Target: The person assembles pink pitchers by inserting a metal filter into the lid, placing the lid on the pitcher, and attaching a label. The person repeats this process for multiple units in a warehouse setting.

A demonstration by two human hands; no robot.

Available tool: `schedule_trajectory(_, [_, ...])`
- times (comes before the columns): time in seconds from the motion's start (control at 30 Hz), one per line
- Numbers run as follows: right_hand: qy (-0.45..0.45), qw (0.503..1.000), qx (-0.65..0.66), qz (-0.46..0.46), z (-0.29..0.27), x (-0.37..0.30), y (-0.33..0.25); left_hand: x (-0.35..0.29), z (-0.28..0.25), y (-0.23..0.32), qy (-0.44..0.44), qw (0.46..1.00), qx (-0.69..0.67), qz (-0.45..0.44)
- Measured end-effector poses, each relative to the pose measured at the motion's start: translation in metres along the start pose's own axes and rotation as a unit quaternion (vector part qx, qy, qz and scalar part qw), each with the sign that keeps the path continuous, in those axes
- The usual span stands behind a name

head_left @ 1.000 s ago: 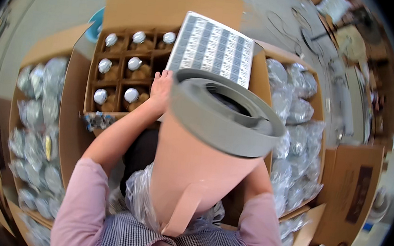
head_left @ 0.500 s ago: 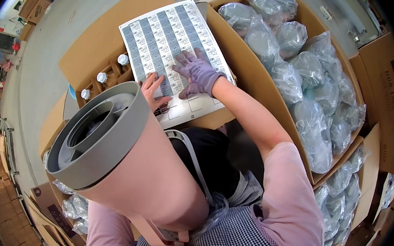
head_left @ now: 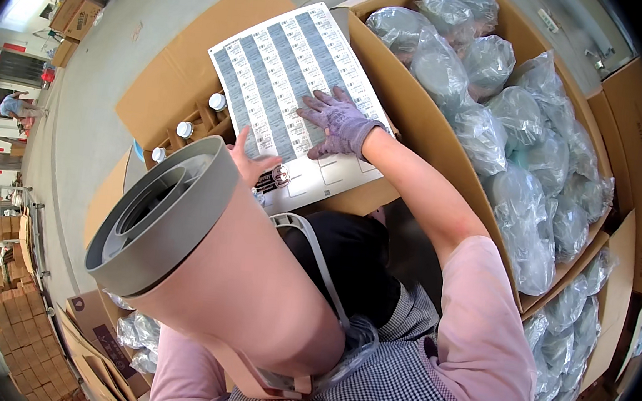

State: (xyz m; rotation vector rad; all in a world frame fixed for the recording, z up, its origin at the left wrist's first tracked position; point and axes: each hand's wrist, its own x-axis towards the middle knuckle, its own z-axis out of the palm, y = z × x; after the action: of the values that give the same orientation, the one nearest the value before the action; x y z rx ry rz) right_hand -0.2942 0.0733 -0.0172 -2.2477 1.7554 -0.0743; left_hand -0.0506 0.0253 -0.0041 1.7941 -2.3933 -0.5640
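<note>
A white sheet of printed labels [head_left: 291,74] in grey and white columns lies tilted across an open carton. My right hand [head_left: 337,127], in a purple-grey work glove, rests flat on it with fingers spread. My left hand [head_left: 249,164] is bare, at the sheet's lower left edge, its visible fingers apart. Beside its fingers is a small dark label with a round emblem [head_left: 281,176]; whether it sticks to the hand or the sheet I cannot tell. Close in front, a large pink tumbler with a grey lid [head_left: 245,270] hides my left forearm. Clear plastic [head_left: 357,351] bunches at its base.
White-capped bottles [head_left: 185,129] stand in the divided carton under the sheet. At the right, a big carton [head_left: 435,134] holds several plastic-wrapped items [head_left: 511,114]; another bagged lot [head_left: 562,340] is below it. Stacked cartons [head_left: 22,334] and a distant person [head_left: 17,105] are far left.
My left fingers have spread apart at the sheet's edge, and more of the dark label shows. My right hand stays on the sheet. The whole view has shifted slightly.
</note>
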Motion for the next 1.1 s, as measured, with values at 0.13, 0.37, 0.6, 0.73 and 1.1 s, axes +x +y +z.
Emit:
schedule_trajectory(0.13, [0.006,1.000,0.023,0.016,-0.011,-0.006,-0.009,0.009,-0.013,-0.020,-0.019,0.918,-0.395,0.037])
schedule_trajectory(0.37, [0.179,0.947,0.087,0.251,-0.023,-0.032,0.036,0.027,-0.015,-0.060,-0.127,0.773,-0.617,-0.075])
schedule_trajectory(0.6, [0.112,0.798,0.528,0.267,-0.050,-0.070,0.048,0.019,-0.017,-0.042,-0.113,0.739,-0.655,-0.105])
schedule_trajectory(0.73, [0.122,0.736,0.650,0.146,-0.050,-0.076,0.053,0.023,-0.007,-0.060,-0.106,0.777,-0.620,-0.022])
schedule_trajectory(1.1, [0.284,0.941,0.023,0.181,-0.049,-0.041,0.006,0.019,-0.008,-0.060,-0.030,0.822,-0.561,-0.092])
